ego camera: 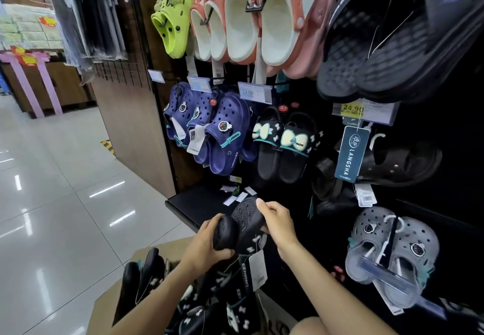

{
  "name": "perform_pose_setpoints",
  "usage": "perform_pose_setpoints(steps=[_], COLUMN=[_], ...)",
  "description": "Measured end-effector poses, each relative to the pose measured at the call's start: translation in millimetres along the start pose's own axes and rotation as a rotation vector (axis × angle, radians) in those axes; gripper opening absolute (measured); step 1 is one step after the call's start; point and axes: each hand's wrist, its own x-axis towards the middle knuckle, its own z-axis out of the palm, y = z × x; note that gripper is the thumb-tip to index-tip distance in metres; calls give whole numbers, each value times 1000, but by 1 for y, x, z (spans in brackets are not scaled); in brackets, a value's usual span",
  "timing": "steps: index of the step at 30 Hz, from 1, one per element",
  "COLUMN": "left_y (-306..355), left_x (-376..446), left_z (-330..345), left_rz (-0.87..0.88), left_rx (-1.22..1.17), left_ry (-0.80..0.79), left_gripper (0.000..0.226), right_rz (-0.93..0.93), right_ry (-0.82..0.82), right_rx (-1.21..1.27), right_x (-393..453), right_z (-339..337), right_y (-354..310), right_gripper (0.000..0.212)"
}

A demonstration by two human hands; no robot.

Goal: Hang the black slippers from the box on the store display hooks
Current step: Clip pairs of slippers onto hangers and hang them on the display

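A shop aisle with a glossy pale tiled floor (60, 177) that reflects streaks of ceiling light. A black display wall (327, 190) rises on the right, with a low black shelf (193, 203) at its foot. A brown wooden end panel (131, 125) stands beside it, carrying a dark wire grid (120, 72). Further back on the left is a wooden counter (65, 86) fronted by pink strips (48, 88).

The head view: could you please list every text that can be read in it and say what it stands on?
"LANGSHA": blue hang tag.
"LANGSHA": strap of navy clog.
"12.00": shelf price label.
"24.90": yellow price label.
"MOM": bow on hung black slipper.
Barcode tags and white tag on held slippers: too small.
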Motion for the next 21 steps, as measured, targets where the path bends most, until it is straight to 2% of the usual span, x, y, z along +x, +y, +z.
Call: perform_pose_setpoints(steps=[4,6,7,9,10,12,15,21], left_y=[-29,-31,-24,-15,-11,-7,-3,12], left_x=[2,2,0,-1,-1,0,-1,-2], left_z=[-4,-9,-12,-12,-12,-11,-12,-12], left_rz=[-95,-128,-137,-127,-125,-141,-128,-78], left_rx=[-151,-259,-305,-371,-398,-473,-541,-534], left_ry=[-1,19,15,-12,-26,-25,-4,-17], left_gripper=[125,128,125,102,88,78,76,56], right_rz=[-164,-222,-256,-341,-377,-405,-365,-400], right_ry=[-139,-246,-284,-317,-318,-292,-198,-51], right_rx=[-174,-367,-445,-570,-610,-618,-533,-467], right_x=[-2,-5,-7,-9,-10,-7,-6,-11], right_z=[8,9,8,8,8,6,-1,-10], right_y=[8,11,12,12,12,17,20,21], right_gripper=[21,35,45,67,74,80,72,30])
